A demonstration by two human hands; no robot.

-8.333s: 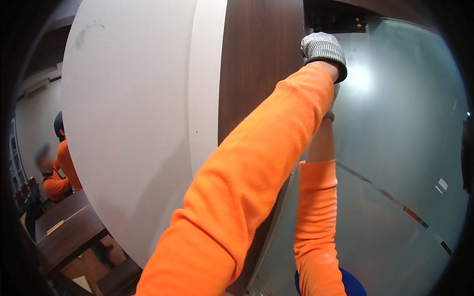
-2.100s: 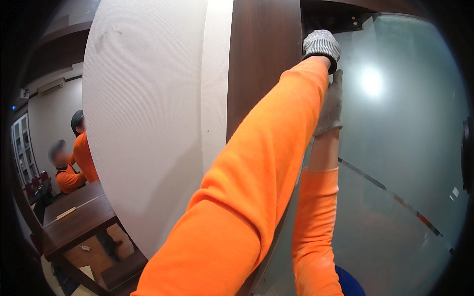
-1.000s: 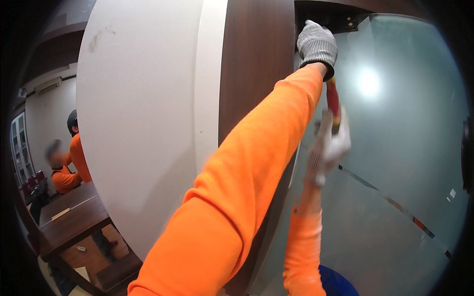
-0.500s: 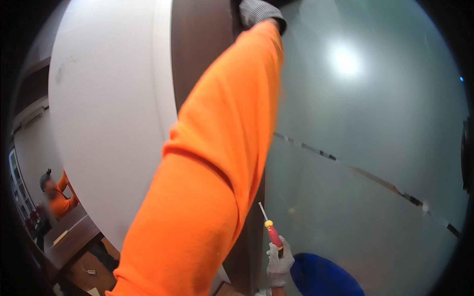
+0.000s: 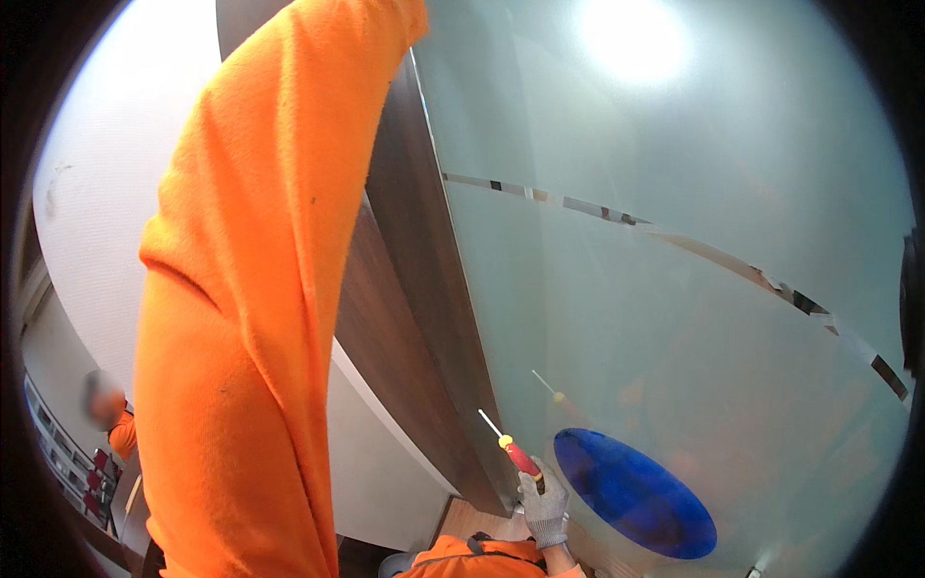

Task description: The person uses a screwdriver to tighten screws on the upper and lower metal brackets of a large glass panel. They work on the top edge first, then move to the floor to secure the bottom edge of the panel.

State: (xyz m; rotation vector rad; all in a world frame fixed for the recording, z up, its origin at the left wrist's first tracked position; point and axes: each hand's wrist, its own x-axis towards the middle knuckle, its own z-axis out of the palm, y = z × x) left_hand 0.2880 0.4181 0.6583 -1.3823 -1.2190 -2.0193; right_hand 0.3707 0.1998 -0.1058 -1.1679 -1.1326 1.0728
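My left arm's orange sleeve [image 5: 246,289] stretches up past the top edge, so that hand is out of sight. Low in the middle, my gloved right hand [image 5: 541,503] grips a red and yellow screwdriver [image 5: 517,455], its shaft angled up and left. Beside it is a dark wood door frame [image 5: 434,328]. A frosted glass panel [image 5: 674,347] fills the right side, with a patchy strip [image 5: 713,255] across it and a faint reflection of the screwdriver. A blue oval [image 5: 636,491] shows on the glass just right of my right hand.
A white textured partition [image 5: 96,193] stands at the left. Beyond it a person in orange [image 5: 121,432] is partly visible, with red chairs [image 5: 94,486] and a dark table. A wooden floor [image 5: 462,520] shows at the bottom, behind my orange clothing.
The view has tilted down. My right hand has come down from the top of the glass with the screwdriver, and my left hand has passed out of the top of the picture.
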